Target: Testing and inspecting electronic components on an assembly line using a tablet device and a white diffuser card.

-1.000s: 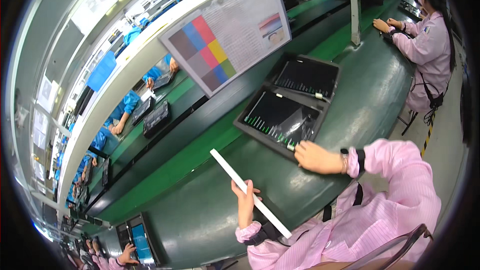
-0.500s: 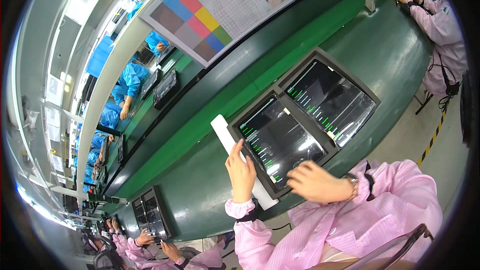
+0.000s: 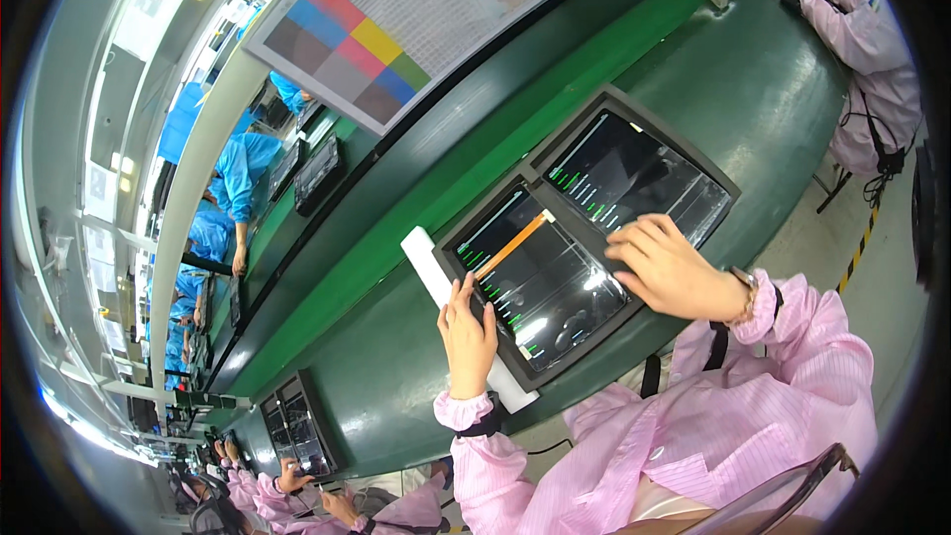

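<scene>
A: Where does the work lie?
B: The dark tray (image 3: pixel 674 142) sits at the near edge of the green bench (image 3: pixel 391 391), one corner close to that edge. It carries the left tablet (image 3: pixel 565 287) and the right tablet (image 3: pixel 634 173), side by side, both lit.
A: And the white strip (image 3: pixel 424 253)?
B: Along the tray's left side, one end pointing toward the bench's far edge, the other beside the near edge.
A: What does the left hand (image 3: pixel 468 337) have?
B: It lies across the strip, fingers almost straight, tips at the left tablet's outer border. Whether it pinches the strip or the tray's rim I can't tell; the palm side is hidden.
A: The right hand (image 3: pixel 669 266)?
B: Loosely curled, half open, holding nothing, over the tray's divider and the right tablet's near-left corner. I can't tell if the fingertips meet the glass.
A: Which step is this?
B: Touch work on the left tablet, I'd judge: an orange bar (image 3: pixel 512 247) crosses its screen from beside the left fingertips.
A: What does the next move call for?
B: Clean fingertip contact, I'd say, with the tray kept from sliding.
</scene>
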A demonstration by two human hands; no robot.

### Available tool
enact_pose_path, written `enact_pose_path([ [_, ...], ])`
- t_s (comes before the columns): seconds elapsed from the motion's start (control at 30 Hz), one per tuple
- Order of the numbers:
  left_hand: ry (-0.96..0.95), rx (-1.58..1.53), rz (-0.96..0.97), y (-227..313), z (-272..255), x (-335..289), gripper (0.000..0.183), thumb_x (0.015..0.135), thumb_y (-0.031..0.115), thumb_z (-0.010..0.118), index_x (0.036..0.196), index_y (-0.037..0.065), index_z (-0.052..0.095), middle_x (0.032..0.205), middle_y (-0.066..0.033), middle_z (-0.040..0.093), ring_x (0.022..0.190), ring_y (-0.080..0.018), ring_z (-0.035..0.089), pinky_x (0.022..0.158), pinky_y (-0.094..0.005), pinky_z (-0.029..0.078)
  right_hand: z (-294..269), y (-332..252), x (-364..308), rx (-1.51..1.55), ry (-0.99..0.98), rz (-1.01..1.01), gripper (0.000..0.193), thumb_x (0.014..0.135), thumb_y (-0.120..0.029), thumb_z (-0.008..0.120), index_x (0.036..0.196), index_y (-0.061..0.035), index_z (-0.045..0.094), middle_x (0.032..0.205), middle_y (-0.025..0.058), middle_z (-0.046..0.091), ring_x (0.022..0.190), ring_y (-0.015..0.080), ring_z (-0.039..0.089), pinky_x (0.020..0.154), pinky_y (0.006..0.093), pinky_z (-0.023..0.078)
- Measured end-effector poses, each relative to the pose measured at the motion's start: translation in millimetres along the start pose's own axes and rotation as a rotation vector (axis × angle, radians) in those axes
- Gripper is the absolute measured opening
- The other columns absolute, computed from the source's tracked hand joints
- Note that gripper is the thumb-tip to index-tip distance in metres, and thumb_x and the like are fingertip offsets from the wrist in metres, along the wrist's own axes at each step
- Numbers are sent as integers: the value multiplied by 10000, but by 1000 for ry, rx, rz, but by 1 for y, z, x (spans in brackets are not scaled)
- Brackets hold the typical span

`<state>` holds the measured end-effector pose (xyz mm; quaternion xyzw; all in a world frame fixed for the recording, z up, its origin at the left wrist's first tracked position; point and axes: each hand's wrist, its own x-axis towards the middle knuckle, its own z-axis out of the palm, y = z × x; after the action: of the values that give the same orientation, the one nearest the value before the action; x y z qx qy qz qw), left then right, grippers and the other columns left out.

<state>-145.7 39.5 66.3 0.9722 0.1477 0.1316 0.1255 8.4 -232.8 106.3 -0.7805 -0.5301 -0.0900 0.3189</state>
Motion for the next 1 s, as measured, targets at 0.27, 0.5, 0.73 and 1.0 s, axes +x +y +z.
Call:
enact_pose_path([
  [0.27, 30, -45, -146, 23, -8, -52, 653, 858, 212, 627, 1335, -81, 291, 1417, -261, 304, 1327, -402, 279, 1075, -460, 246, 2, 74, 23, 103, -144, 70, 360, 812, 8, 463, 1152, 84, 369, 1190, 224, 566, 1144, 337, 521, 1063, 432, 315],
  [0.5, -45, -179, -250, 24, -4, -105, 833, 772, 265, 725, 1354, -86, 242, 1444, -270, 247, 1337, -404, 255, 1080, -464, 236, 17, 108, 43, 89, -369, 122, 483, 910, -272, 544, 1207, 71, 380, 1267, 236, 500, 1232, 321, 450, 1131, 428, 198],
  [0.73, -34, -149, -268, 40, 4, -124, 973, 669, 291, 808, 1361, -82, 236, 1443, -292, 226, 1309, -434, 278, 1057, -467, 265, 7, 95, 42, 42, -328, 107, 524, 927, -299, 519, 1207, 112, 356, 1310, 238, 460, 1301, 318, 364, 1139, 438, 169],
  [1.0, -22, -491, -521, 20, -4, -130, 919, 676, 95, 772, 1419, 31, 234, 1357, -185, 359, 1135, -279, 445, 863, -365, 458, -7, 44, 14, 179, -156, 99, 376, 883, -173, 562, 1171, 38, 445, 1191, 197, 542, 1188, 326, 476, 1045, 432, 341],
])
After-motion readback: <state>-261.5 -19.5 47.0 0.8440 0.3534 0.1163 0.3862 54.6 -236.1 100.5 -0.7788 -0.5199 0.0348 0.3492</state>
